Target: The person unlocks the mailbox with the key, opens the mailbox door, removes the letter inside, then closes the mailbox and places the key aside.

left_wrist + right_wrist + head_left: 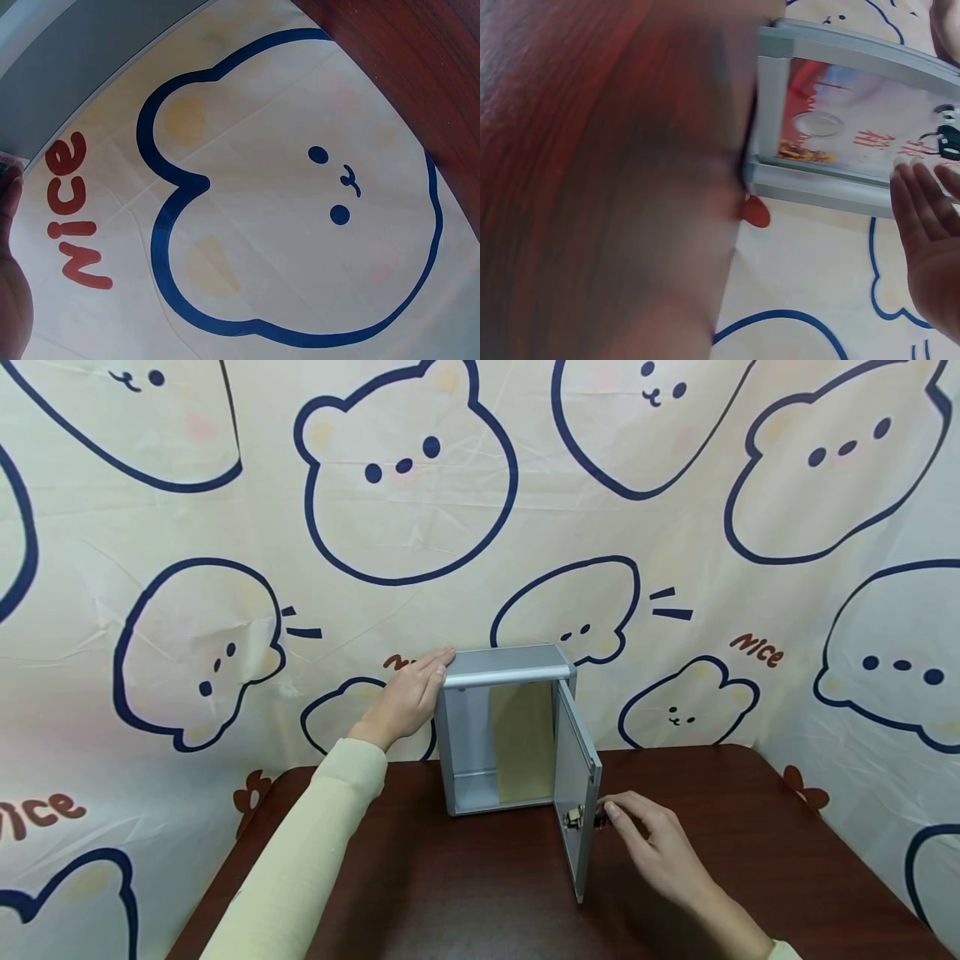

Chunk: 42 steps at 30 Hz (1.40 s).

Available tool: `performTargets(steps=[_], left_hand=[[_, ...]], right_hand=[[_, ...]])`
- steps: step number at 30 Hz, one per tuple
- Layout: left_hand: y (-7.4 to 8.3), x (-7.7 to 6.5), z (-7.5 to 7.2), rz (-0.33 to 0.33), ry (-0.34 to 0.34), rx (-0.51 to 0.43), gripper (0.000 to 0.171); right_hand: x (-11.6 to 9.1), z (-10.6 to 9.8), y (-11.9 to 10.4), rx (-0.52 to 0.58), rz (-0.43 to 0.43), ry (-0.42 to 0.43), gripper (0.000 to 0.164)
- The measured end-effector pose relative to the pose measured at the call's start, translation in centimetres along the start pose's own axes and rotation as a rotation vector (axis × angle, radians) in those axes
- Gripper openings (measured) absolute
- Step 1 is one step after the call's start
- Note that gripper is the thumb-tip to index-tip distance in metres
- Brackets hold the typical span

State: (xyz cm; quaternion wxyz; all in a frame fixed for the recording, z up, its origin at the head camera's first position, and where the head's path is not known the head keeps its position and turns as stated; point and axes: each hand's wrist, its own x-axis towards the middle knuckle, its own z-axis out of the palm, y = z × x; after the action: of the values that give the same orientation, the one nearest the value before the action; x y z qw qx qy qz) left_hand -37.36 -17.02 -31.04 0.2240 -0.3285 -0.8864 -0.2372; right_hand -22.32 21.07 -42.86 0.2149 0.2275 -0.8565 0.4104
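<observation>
A small grey metal cabinet (502, 664) stands on the table, its hinged door (579, 777) swung out to the right. On the cabinet's top left corner rests my left hand (405, 702), fingers lying straight over the edge. At the door's outer face, my right hand (660, 843) pinches a small black key (949, 139) at the lock, between thumb and forefinger. The other fingers stretch out beside it in the right wrist view. A brass-coloured latch (573, 817) shows on the door's inner side. Printed pictures cover the door's outer panel (870, 105).
Inside the cabinet a tan board (523, 743) covers part of the back. The dark red-brown wooden table (465, 877) reaches back to a cream curtain (405, 527) with bear drawings, which also hangs along both sides.
</observation>
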Motion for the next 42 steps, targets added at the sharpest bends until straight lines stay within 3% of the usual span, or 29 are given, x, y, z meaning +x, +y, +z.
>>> performTargets(steps=[7,12,17,22,25,31,35,42], left_hand=[[-0.1,0.0,0.0,0.000,0.009,-0.009,0.054],[-0.2,0.0,-0.1,-0.006,0.015,-0.010,0.055],[-0.2,-0.1,-0.1,-0.020,0.009,-0.009,0.055],[-0.3,-0.2,-0.1,-0.024,0.004,-0.008,0.054],[-0.2,-0.2,0.0,-0.024,0.007,-0.006,0.054],[-0.1,-0.1,0.2,-0.021,0.000,-0.008,0.055],[0.0,-0.1,0.3,-0.018,0.002,-0.010,0.055],[0.0,-0.1,0.3,-0.011,0.012,-0.007,0.057]], right_hand=[[0.1,-0.9,-2.1,-0.098,0.002,0.097,0.022],[0.1,-1.5,-4.5,-0.109,-0.004,0.141,0.023],[0.3,-1.6,-6.7,-0.084,0.030,0.132,0.024],[0.8,-0.9,-8.1,-0.136,0.092,0.103,0.038],[1.3,-0.2,-8.5,-0.173,0.082,0.093,0.042],[1.9,1.0,-8.8,-0.236,0.040,0.115,0.033],[2.1,1.4,-8.8,-0.305,0.024,0.149,0.011],[2.1,1.4,-9.0,-0.359,0.042,0.114,0.013]])
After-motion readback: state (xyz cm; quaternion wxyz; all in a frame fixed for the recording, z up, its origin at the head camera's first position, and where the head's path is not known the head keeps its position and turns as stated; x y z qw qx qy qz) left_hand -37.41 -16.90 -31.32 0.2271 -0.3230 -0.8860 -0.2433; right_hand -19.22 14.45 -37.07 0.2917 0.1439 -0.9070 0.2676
